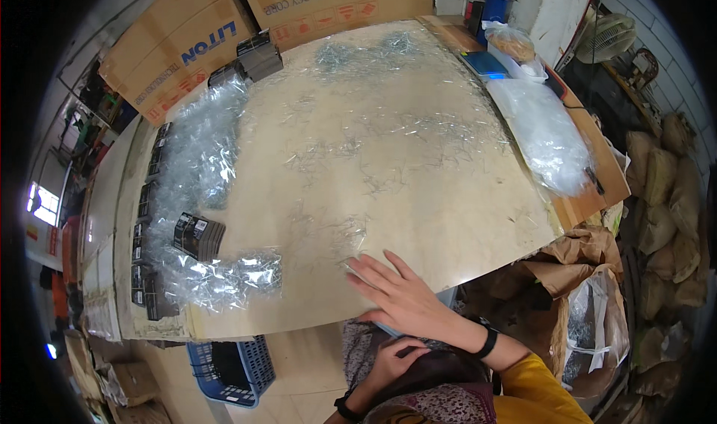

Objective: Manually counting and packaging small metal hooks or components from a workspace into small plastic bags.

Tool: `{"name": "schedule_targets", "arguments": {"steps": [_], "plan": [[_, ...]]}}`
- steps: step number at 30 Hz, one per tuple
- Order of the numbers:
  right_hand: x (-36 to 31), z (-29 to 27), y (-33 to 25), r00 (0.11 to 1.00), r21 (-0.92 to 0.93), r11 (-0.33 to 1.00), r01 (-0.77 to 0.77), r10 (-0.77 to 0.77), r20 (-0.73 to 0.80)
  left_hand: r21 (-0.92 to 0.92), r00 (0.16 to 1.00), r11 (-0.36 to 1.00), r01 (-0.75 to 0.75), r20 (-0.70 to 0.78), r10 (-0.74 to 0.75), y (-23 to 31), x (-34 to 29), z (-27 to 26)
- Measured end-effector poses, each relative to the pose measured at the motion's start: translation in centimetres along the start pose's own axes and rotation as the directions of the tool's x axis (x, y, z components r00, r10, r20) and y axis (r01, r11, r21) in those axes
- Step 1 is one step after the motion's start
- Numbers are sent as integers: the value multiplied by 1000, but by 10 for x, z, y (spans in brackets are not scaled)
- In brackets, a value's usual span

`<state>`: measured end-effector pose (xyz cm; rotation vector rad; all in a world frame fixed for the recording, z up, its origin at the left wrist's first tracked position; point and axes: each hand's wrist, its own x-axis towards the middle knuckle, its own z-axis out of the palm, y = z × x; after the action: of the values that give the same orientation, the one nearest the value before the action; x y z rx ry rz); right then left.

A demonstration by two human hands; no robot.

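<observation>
My right hand (pixel 403 298) is stretched over the near edge of the pale table (pixel 448 230), its fingers spread and nothing visible in them. Thin shiny metal pins (pixel 347 234), like needles or wire pieces, lie scattered just beyond its fingertips. Below the table edge, close to my body, my left hand (pixel 393 360) has its fingers curled in. Whatever it may hold is hidden. Small clear plastic packets (pixel 254 271) lie to the left of my right hand, and a stack of dark printed cards (pixel 199 236) rests among them.
More card stacks (pixel 140 256) line the left edge; cardboard boxes (pixel 179 51) stand behind. Pin heaps (pixel 399 43) lie at the far end. At right are clear plastic bags (pixel 541 136) and a blue scale (pixel 485 64). A blue basket (pixel 261 368) sits below, sacks (pixel 661 200) far right.
</observation>
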<state>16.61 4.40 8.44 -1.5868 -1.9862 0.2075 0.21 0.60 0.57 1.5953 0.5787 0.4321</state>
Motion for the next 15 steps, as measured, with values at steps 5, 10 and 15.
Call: {"name": "schedule_targets", "arguments": {"steps": [5, 10, 15], "plan": [[2, -3, 2, 997, -41, 997, 69, -67, 44, 0, 1000, 1000, 3, 7, -3, -3, 1, -1], [-59, -32, 2, 998, 35, 999, 38, -40, 49, -5, 1000, 1000, -5, -29, 5, -9, -2, 2], [-118, -24, 18, 996, 300, 952, 62, -40, -81, -16, 999, 998, 53, 4, -53, -1, 0, -2]]}}
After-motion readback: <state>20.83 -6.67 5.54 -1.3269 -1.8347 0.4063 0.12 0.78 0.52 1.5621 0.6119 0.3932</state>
